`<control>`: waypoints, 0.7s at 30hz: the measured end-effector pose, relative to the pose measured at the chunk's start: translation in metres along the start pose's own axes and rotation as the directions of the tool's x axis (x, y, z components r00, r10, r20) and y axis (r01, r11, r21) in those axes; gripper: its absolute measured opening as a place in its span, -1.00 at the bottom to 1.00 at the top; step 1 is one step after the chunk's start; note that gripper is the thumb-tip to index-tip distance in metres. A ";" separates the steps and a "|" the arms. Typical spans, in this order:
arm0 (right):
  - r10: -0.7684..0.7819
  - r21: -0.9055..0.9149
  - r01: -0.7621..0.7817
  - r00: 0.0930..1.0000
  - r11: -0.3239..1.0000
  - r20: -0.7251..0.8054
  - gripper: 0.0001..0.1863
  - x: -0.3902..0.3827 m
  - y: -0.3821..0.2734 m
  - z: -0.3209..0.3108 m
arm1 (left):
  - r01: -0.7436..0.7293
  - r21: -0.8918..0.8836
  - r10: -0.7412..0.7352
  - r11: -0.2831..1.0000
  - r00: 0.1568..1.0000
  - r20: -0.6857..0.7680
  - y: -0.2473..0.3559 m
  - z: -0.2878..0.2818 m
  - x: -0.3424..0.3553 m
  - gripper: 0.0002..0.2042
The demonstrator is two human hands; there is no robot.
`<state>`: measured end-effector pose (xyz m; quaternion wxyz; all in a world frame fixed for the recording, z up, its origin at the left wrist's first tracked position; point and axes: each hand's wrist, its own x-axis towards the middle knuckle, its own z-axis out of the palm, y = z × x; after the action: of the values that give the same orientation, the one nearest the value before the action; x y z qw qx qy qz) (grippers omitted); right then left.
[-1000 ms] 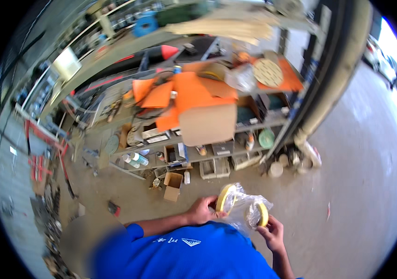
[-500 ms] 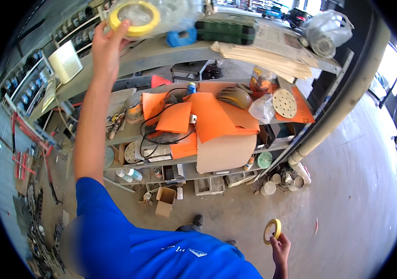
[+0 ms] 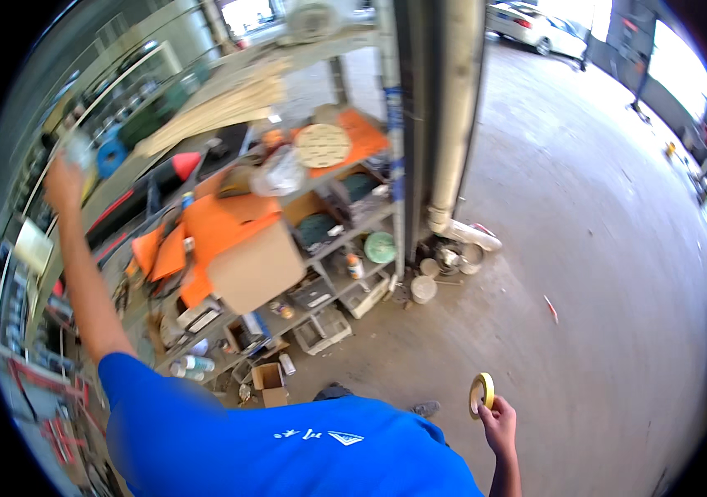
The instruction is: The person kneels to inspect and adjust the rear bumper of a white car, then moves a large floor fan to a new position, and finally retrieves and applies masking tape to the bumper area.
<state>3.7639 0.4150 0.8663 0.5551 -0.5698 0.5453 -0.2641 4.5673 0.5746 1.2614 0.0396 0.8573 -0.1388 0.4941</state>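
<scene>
In my right hand (image 3: 499,424), low on the right, is a narrow roll of yellow tape (image 3: 487,388), pinched at its lower rim between thumb and fingers. It stands upright over the floor. My left arm stretches out to the upper left, over the shelving rack's top shelf. There my left hand (image 3: 64,180) is smeared by motion, beside a blurred clear plastic bag (image 3: 80,151). Whether its fingers grip the bag or something in it is not visible. A blue ring-shaped thing (image 3: 111,157) lies just right of the bag.
The rack (image 3: 395,149) holds orange sheets (image 3: 229,217), a brown cardboard sheet (image 3: 256,267), a perforated round disc (image 3: 323,146) and stacked paper (image 3: 225,103). A post with a pale pipe (image 3: 455,108) rises at its right end. Cans (image 3: 424,288) and a small carton (image 3: 270,383) stand on the floor.
The view has swung right, so the rack appears farther left and more floor shows. My left hand appears lower and farther left. My right hand keeps hold of its tape roll.
</scene>
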 end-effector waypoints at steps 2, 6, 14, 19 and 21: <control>0.023 0.054 -0.022 1.000 0.998 -0.006 -0.76 0.010 0.007 -0.033 | -0.140 -0.051 0.126 0.989 0.970 -0.206 0.050 -0.063 -0.006 -0.62; 0.034 0.126 -0.037 0.999 0.991 0.023 -0.72 0.045 0.010 -0.088 | -0.558 -0.176 0.404 0.811 0.751 -0.522 0.230 -0.204 -0.048 -0.70; -0.050 0.407 -0.034 0.980 0.913 0.193 -0.75 0.145 0.041 -0.154 | -0.649 -0.750 0.911 -0.129 -0.376 0.168 0.544 -0.225 -0.488 -0.68; 0.072 0.456 -0.144 0.982 0.878 0.172 -0.75 0.202 0.053 -0.259 | 0.281 -0.954 0.605 0.101 -0.779 -0.165 0.603 -0.215 -0.658 -0.50; 0.171 0.300 -0.177 0.984 0.937 0.048 -0.75 0.222 0.073 -0.312 | 0.081 -0.995 0.559 0.052 -0.828 -0.038 0.702 -0.277 -0.643 -0.59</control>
<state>3.5160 0.1199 0.8079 0.6629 -0.4303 0.5407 -0.2883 3.8368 0.0869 0.8021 -0.2155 0.4053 -0.7230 -0.5163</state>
